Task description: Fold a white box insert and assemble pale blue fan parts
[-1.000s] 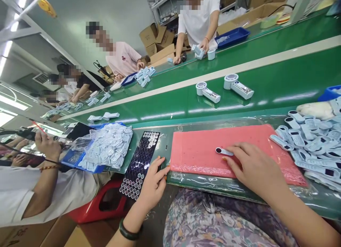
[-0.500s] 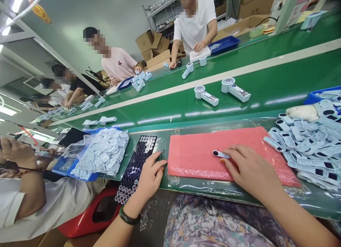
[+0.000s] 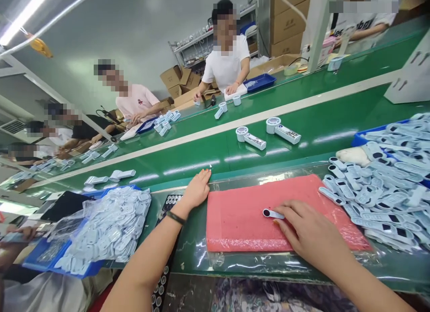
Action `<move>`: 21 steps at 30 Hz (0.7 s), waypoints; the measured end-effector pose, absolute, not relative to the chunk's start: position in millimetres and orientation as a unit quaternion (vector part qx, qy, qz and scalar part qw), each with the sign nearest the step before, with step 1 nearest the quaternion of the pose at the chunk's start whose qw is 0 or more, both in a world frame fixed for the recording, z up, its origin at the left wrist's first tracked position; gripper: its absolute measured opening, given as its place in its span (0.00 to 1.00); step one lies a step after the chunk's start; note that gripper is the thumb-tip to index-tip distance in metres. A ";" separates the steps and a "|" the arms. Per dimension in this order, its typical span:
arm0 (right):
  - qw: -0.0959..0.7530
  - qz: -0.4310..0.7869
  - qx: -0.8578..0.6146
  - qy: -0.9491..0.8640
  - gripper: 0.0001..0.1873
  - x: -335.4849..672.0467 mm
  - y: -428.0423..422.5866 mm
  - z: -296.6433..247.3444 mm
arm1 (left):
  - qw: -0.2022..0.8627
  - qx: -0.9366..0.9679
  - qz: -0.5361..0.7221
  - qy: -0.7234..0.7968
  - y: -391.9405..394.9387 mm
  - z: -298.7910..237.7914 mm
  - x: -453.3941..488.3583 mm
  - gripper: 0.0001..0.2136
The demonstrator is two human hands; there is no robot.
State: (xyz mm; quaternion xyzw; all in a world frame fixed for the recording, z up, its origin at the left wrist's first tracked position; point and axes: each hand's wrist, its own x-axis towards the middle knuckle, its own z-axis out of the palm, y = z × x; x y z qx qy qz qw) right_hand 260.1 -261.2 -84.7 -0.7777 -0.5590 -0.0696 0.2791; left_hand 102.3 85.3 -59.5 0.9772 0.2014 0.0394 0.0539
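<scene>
My right hand (image 3: pixel 307 224) pinches a light blue plastic handle cover (image 3: pixel 273 214) with a dark round spot at its end. The cover is over the pink pad (image 3: pixel 245 222), near the pad's middle. My left hand (image 3: pixel 197 188) stretches past the pad's far left corner, fingers extended and close together. Its fingertips are at the edge of the green belt, close to a small white speck (image 3: pixel 210 166); whether they touch it I cannot tell. Beneath my left forearm lies a dark sheet of round stickers (image 3: pixel 161 283), largely hidden by the arm.
Light blue parts heap in a blue tray (image 3: pixel 88 272) on the left. More covers with dark spots (image 3: pixel 372 191) pile up on the right. Two handheld fans (image 3: pixel 255 140) lie on the green belt (image 3: pixel 188 162). Co-workers sit across the belt and at my left.
My left hand has moved from above the sticker sheet forward to the belt's edge. My right hand still holds the cover over the pad. The view has shifted, showing a white box at right.
</scene>
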 end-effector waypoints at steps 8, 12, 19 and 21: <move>0.294 -0.056 -0.776 -0.555 0.12 259.1 -258.2 -81.5 | 0.054 0.931 0.143 0.331 145.9 -65.4 172.4 0.24; 0.303 -0.057 -0.774 -0.554 0.13 259.0 -256.7 -82.8 | 0.063 0.952 0.101 0.283 114.9 -72.8 139.0 0.26; 0.321 -0.062 -0.763 -0.557 0.14 264.6 -259.0 -101.8 | 0.090 0.974 -0.030 0.208 75.1 -37.4 75.9 0.26; 0.345 -0.078 -0.748 -0.562 0.13 268.8 -258.8 -115.2 | 0.095 0.972 -0.076 0.202 93.2 -14.0 69.8 0.25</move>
